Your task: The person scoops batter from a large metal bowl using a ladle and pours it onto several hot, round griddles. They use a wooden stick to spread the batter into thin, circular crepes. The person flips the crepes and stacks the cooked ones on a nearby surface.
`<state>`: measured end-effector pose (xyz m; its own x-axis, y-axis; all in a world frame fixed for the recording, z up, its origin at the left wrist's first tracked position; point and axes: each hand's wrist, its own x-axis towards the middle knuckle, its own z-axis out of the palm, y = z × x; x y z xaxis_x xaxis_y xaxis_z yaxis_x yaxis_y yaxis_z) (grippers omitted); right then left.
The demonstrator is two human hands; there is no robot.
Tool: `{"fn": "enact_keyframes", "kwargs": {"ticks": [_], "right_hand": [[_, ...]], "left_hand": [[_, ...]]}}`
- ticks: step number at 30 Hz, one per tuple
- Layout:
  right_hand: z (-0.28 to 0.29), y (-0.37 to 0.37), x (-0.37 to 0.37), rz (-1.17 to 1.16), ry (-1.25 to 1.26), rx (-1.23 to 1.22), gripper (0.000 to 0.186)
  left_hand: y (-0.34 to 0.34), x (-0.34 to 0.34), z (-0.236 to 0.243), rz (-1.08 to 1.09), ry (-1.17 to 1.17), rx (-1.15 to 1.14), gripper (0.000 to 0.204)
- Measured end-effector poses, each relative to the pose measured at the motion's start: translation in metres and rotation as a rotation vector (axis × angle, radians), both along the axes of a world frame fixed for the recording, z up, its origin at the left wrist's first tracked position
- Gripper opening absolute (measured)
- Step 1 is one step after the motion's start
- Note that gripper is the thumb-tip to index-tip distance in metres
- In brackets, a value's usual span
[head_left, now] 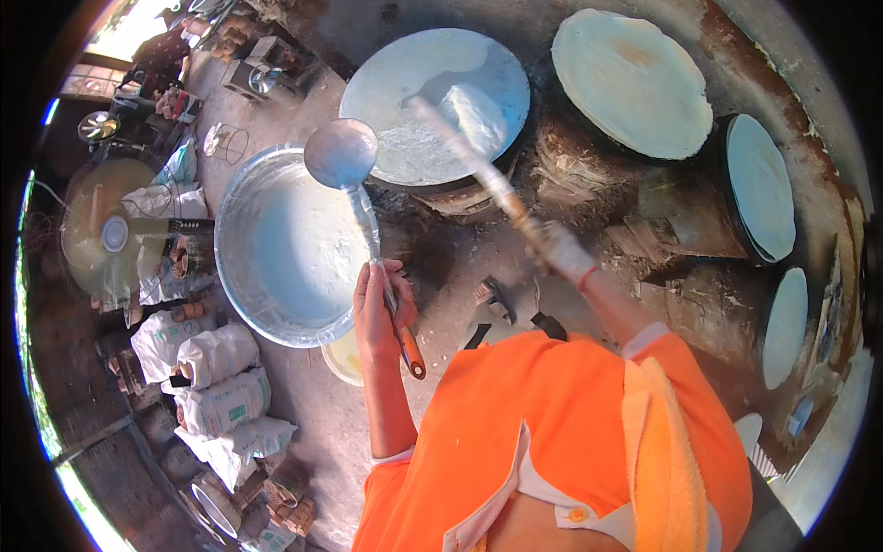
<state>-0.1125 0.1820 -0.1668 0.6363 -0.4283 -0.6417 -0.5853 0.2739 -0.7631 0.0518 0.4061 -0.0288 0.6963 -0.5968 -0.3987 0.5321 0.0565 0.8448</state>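
My left hand (372, 308) is wrapped round the orange-ended handle of a large metal ladle (341, 153). The ladle's bowl is raised over the rim of a wide metal basin (230, 244) holding white batter (303, 248). My right hand (558, 250), in what looks like a whitish glove, grips a long wooden stick (483, 175) coated white toward its far end. That stick reaches over a round griddle (377, 87), where white batter (476, 118) lies thick on one side and thinly smeared elsewhere. The stick and right hand are slightly blurred.
More round griddles bearing pale sheets (635, 83) curve along the wall to the right. A standing fan (115, 234) and stacked white sacks (221, 402) are at the left. Another person (161, 55) is at the far left. A yellowish container (345, 359) sits beside the basin.
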Motion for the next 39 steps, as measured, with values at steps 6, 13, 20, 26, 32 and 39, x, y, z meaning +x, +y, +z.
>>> {"fn": "enact_keyframes", "kwargs": {"ticks": [6,13,20,26,32,39], "right_hand": [[0.004,-0.125,-0.004,0.182,0.115,-0.498,0.063],[-0.003,-0.12,-0.02,0.133,-0.19,-0.552,0.05],[0.026,-0.146,0.027,0.161,-0.018,0.05,0.04],[0.052,-0.158,0.104,0.175,0.215,-0.966,0.031],[0.018,-0.152,0.157,0.491,0.344,-1.225,0.03],[-0.007,-0.072,0.076,0.046,-0.076,-1.453,0.036]], "left_hand": [[-0.006,-0.005,-0.002,-0.005,0.013,0.046,0.03],[-0.047,-0.017,-0.005,-0.065,0.018,0.105,0.027],[-0.083,-0.021,-0.006,-0.09,0.008,0.218,0.024],[-0.074,-0.003,-0.019,-0.118,-0.03,0.345,0.025],[-0.063,0.036,-0.047,-0.237,-0.038,0.286,0.026],[-0.035,0.067,-0.084,-0.258,-0.024,0.236,0.021]]}}
